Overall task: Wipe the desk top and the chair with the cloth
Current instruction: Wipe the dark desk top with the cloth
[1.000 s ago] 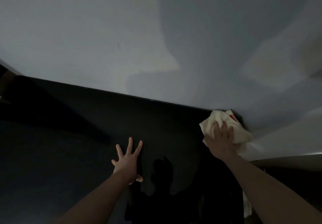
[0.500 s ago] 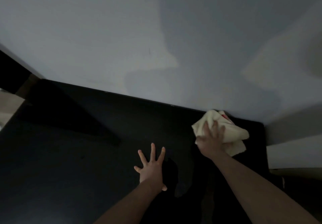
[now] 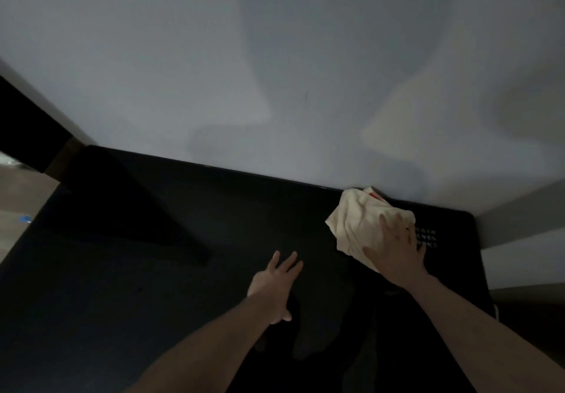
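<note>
Dark table [image 3: 153,270] pushed up against a pale wall [image 3: 214,56]. Cream cloth [image 3: 354,224] bunched at the table's far right corner, touching the wall – right hand [image 3: 397,249] pressed flat on it, fingers [image 3: 394,224] spread, not clenched. Left hand [image 3: 272,285] just beside on the bare table – fingers straight, grasping nothing.

The dark desk [image 3: 153,270] stood against the wall, carrying a crumpled cream cloth [image 3: 357,224] near its far right corner.
</note>
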### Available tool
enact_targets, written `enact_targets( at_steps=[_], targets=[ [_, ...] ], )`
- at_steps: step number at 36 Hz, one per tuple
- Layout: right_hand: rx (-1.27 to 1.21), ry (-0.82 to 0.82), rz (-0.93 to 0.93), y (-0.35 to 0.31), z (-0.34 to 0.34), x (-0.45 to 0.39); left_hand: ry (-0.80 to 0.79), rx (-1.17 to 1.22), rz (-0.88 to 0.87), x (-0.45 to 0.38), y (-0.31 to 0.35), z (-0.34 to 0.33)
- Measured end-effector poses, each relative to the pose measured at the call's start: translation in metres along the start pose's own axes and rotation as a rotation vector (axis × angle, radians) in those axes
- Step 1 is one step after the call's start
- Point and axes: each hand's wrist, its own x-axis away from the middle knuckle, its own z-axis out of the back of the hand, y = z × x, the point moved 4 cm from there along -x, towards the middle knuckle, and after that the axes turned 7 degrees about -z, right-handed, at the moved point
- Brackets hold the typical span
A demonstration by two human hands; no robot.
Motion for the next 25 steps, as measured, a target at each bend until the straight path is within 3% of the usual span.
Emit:
enact_targets(
  at_steps=[3, 7, 9, 10, 12, 13, 15, 16, 18, 19, 22, 25],
  targets=[
    [0.019, -0.07, 0.018, 0.003, -0.005, 0.002, 0.036, -0.043, 0.008, 0.014, -0.023, -0.001],
    [0.101, 0.063, 0.173, -0.015, 0.006, 0.0, 0.132, 0.073, 0.135, 0.036, -0.058, -0.017],
    [0.297, -0.005, 0.106, -0.01, -0.017, -0.025, 0.165, 0.091, 0.147, 0.046, -0.073, -0.024],
    [0.277, 0.008, 0.08, -0.009, -0.027, -0.04, 0.172, 0.107, 0.155, 0.051, -0.083, -0.027],
    [0.191, 0.145, 0.075, -0.016, -0.01, -0.029, 0.188, 0.154, 0.189, 0.058, -0.1, -0.03],
    [0.254, 0.186, 0.151, -0.052, 0.001, -0.023, 0.206, 0.188, 0.242, 0.068, -0.128, -0.029],
    [0.653, 0.345, 0.232, -0.076, 0.002, -0.016, 0.221, 0.216, 0.301, 0.079, -0.158, -0.03],
    [0.705, 0.316, 0.208, -0.076, 0.002, -0.019, 0.222, 0.216, 0.313, 0.082, -0.167, -0.031],
    [0.5, 0.159, 0.123, -0.067, -0.02, -0.034, 0.227, 0.234, 0.329, 0.089, -0.182, -0.033],
    [0.491, 0.094, 0.206, -0.072, -0.043, -0.043, 0.227, 0.246, 0.346, 0.092, -0.193, -0.032],
    [0.374, 0.173, 0.273, -0.1, -0.071, -0.047, 0.222, 0.277, 0.407, 0.106, -0.242, -0.026],
    [0.226, -0.159, 0.207, -0.13, -0.088, -0.055, 0.227, 0.32, 0.438, 0.117, -0.289, -0.019]
  ],
)
